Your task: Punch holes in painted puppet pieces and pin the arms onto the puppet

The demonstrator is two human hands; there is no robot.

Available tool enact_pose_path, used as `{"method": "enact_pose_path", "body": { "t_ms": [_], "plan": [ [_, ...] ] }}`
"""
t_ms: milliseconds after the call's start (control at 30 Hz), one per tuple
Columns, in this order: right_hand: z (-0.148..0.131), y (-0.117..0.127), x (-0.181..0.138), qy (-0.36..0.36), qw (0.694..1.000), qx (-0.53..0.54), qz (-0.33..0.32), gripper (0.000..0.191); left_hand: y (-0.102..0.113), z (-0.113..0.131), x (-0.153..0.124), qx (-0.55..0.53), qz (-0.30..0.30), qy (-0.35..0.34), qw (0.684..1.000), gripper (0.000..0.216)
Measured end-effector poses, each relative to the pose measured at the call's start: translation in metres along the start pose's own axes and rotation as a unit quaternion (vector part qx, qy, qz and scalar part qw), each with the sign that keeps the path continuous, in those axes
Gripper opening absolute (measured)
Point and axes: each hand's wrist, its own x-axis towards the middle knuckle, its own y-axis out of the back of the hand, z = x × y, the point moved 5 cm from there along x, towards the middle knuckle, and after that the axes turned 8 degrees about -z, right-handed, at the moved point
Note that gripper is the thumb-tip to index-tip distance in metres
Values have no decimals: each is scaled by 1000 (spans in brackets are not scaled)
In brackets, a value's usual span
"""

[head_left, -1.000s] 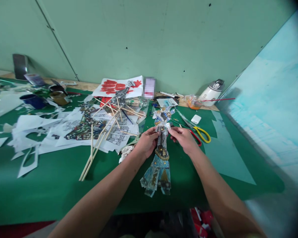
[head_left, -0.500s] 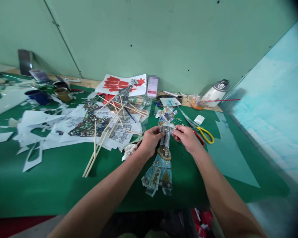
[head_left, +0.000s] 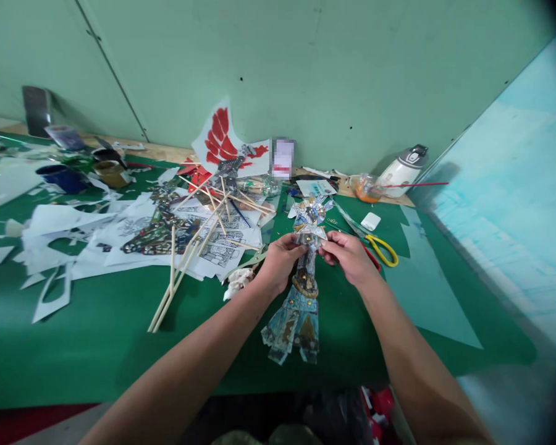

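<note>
A flat painted puppet figure point(head_left: 296, 309), blue and gold, lies lengthwise on the green table cover point(head_left: 97, 352) in front of me. My left hand point(head_left: 278, 262) pinches its upper body from the left, fingers closed on it. My right hand point(head_left: 347, 256) grips the same part from the right, fingers closed. The puppet's head and shoulders point(head_left: 309, 213) stick out beyond my fingers, and its skirt points toward me.
Left of my hands lie several thin wooden sticks point(head_left: 176, 278) over printed paper sheets and white paper scraps point(head_left: 55, 247). Yellow-handled scissors point(head_left: 382, 250) lie right of my right hand. Paint tins point(head_left: 109, 173), a red-painted sheet point(head_left: 220, 139) and a white bottle point(head_left: 401, 170) stand along the wall.
The red-painted sheet at the back has lifted up at its left side. My hands stay on the puppet's upper body, barely shifted.
</note>
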Motion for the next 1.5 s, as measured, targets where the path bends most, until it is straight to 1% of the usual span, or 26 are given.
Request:
{"method": "enact_pose_path", "body": {
  "t_ms": [100, 167, 300, 333, 367, 400, 500, 567, 633, 700, 867, 1067, 1267, 1500],
  "plan": [
    [-2, 1, 0, 7, 1000, 11, 3, 24, 0, 1, 0, -18, -5, 7, 1000, 30],
    [-3, 4, -2, 12, 1000, 16, 11, 28, 0, 2, 0, -26, -2, 8, 1000, 30],
    [-12, 12, -9, 40, 999, -3, 31, 56, 1, 3, -1, -43, 2, 11, 999, 31],
    [-15, 13, -11, 46, 999, -6, 29, 60, 1, 4, -2, -47, 3, 10, 999, 31],
    [-17, 12, -13, 48, 999, -8, 22, 59, 1, 4, -2, -50, 4, 9, 999, 30],
    [-18, 10, -15, 45, 999, -10, 9, 55, 2, 4, -2, -52, 5, 9, 999, 29],
    [-15, 0, -18, 16, 998, -32, -48, 30, 4, 4, -1, -59, 11, 6, 998, 25],
    [-10, -8, -18, -11, 995, -52, -82, 27, 7, 3, 0, -65, 18, 0, 998, 23],
    [-5, -13, -18, -37, 992, -66, -100, 28, 8, 3, 1, -72, 24, -7, 997, 23],
    [-2, -15, -16, -56, 992, -70, -94, 28, 9, 3, 1, -80, 26, -9, 996, 22],
    [2, -9, -14, -78, 994, -61, -45, 23, 6, 5, 1, -97, 19, 11, 995, 19],
    [5, -2, -12, -84, 994, -72, -25, 20, 4, 6, 1, -96, 16, 20, 995, 19],
    [5, 0, -13, -86, 992, -95, -20, 21, 2, 7, -1, -86, 19, 28, 996, 24],
    [4, 0, -12, -84, 990, -108, -27, 20, 4, 5, 1, -111, 5, 30, 993, 14]
  ]
}}
